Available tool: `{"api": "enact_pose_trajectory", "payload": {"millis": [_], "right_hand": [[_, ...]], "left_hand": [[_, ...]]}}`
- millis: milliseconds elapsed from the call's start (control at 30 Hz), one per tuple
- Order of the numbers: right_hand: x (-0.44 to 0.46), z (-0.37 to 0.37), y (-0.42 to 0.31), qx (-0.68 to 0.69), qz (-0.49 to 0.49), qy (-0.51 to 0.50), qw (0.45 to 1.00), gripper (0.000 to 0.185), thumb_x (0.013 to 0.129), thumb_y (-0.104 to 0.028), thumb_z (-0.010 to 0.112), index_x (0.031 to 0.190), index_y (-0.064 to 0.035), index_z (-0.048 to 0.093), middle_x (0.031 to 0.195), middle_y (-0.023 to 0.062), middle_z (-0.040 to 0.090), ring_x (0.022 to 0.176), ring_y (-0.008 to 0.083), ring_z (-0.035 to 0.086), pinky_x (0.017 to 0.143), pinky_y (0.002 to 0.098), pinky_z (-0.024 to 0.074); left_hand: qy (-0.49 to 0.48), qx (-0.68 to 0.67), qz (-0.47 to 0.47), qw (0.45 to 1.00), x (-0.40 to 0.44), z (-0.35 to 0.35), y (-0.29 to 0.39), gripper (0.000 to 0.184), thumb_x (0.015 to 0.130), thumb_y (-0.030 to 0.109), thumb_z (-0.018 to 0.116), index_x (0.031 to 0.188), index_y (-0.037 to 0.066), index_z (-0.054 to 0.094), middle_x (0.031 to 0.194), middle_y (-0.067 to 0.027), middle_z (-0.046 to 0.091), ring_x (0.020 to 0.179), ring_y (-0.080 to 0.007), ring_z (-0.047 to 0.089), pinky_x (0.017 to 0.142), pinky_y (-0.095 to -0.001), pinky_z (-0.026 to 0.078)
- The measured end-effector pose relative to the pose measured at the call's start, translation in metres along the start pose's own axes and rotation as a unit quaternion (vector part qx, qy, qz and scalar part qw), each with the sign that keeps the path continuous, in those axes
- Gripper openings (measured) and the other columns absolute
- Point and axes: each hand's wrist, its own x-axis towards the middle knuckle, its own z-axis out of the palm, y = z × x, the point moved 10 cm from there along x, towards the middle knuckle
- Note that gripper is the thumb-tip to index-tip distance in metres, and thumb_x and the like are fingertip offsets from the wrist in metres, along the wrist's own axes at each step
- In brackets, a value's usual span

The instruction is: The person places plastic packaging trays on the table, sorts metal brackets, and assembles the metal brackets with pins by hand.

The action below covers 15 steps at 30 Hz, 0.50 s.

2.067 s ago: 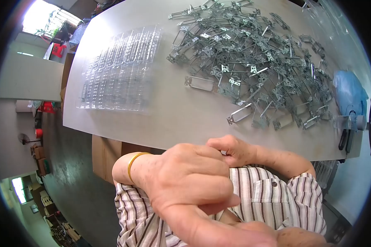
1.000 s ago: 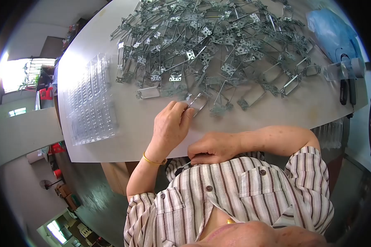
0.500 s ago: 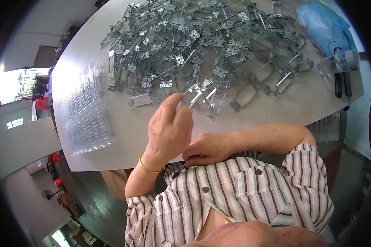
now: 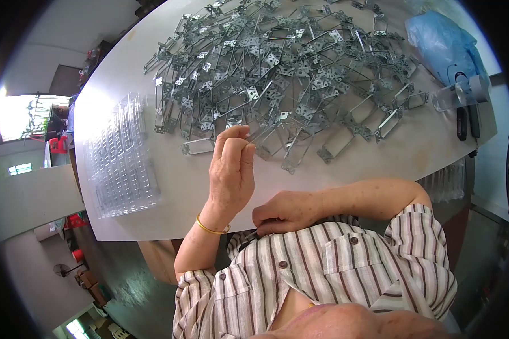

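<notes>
My left hand, with a gold bangle on the wrist, is raised over the near edge of a heap of metal brackets. Its fingers are loosely bent and no held part shows between them. Several brackets joined by thin rods lie just beyond its fingertips, among them a loose bracket. My right hand is curled closed at the table's near edge, against my striped shirt. Whatever sits in its grip is hidden; a dark, slim object shows just below it.
Clear plastic trays lie at the left of the white table. At the right are a blue plastic bag, a clear plastic cup on its side and a black-handled tool. More clear plastic sits below the right edge.
A shiny, blurred bracket beside my left fingertips no longer shows there. The left hand has turned and shifted slightly forward. My right hand stays in place; the whole view has shifted a little.
</notes>
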Motion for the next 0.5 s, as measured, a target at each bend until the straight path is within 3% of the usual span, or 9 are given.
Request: {"api": "enact_pose_trajectory", "payload": {"millis": [67, 167, 300, 400, 500], "right_hand": [[0.000, -0.001, -0.001, 0.014, 0.003, 0.001, 1.000, 0.021, 0.102, -0.028, 0.064, 0.102, -0.0068, 0.062, 0.081, 0.0141, 0.068, 0.074, 0.0339, 0.067, 0.066, 0.0443, 0.0504], [0.001, -0.007, -0.002, 0.037, -0.012, 0.030, 0.999, 0.020, 0.101, -0.026, 0.066, 0.102, -0.0067, 0.061, 0.082, 0.0146, 0.067, 0.075, 0.0332, 0.067, 0.065, 0.0443, 0.0499], [-0.003, -0.028, -0.011, 0.012, -0.033, 0.105, 0.994, 0.013, 0.100, -0.017, 0.068, 0.102, -0.0060, 0.061, 0.087, 0.0118, 0.066, 0.070, 0.0268, 0.064, 0.063, 0.0385, 0.0502], [-0.012, -0.063, -0.040, -0.020, -0.120, 0.241, 0.963, 0.010, 0.098, -0.008, 0.070, 0.101, -0.0043, 0.061, 0.099, 0.0108, 0.065, 0.068, 0.0218, 0.061, 0.062, 0.0321, 0.0504], [-0.025, -0.083, -0.042, 0.048, -0.110, 0.344, 0.931, 0.010, 0.097, -0.002, 0.069, 0.100, -0.0023, 0.060, 0.112, 0.0122, 0.063, 0.073, 0.0160, 0.062, 0.063, 0.0278, 0.0507]], "left_hand": [[0.014, -0.013, -0.007, 1.000, -0.001, -0.003, -0.003, 0.008, 0.104, 0.004, 0.059, 0.099, 0.000, 0.056, 0.117, -0.0180, 0.065, 0.094, -0.0280, 0.064, 0.080, -0.0352, 0.054], [-0.003, -0.124, -0.141, 0.982, -0.010, -0.004, -0.035, 0.012, 0.108, 0.009, 0.056, 0.101, 0.000, 0.058, 0.122, -0.0121, 0.064, 0.090, -0.0144, 0.062, 0.083, -0.0302, 0.055], [0.040, -0.152, -0.118, 0.980, -0.011, -0.013, -0.039, 0.014, 0.109, 0.008, 0.053, 0.100, -0.001, 0.058, 0.123, -0.0120, 0.061, 0.089, -0.0109, 0.060, 0.087, -0.0291, 0.056], [0.053, -0.093, -0.078, 0.991, -0.010, -0.018, -0.033, 0.014, 0.109, 0.008, 0.052, 0.100, -0.001, 0.057, 0.122, -0.0125, 0.060, 0.090, -0.0120, 0.061, 0.088, -0.0293, 0.057], [0.059, -0.081, -0.074, 0.992, -0.010, -0.017, -0.035, 0.014, 0.110, 0.008, 0.052, 0.100, -0.001, 0.057, 0.121, -0.0125, 0.060, 0.092, -0.0133, 0.063, 0.086, -0.0294, 0.057]]}}
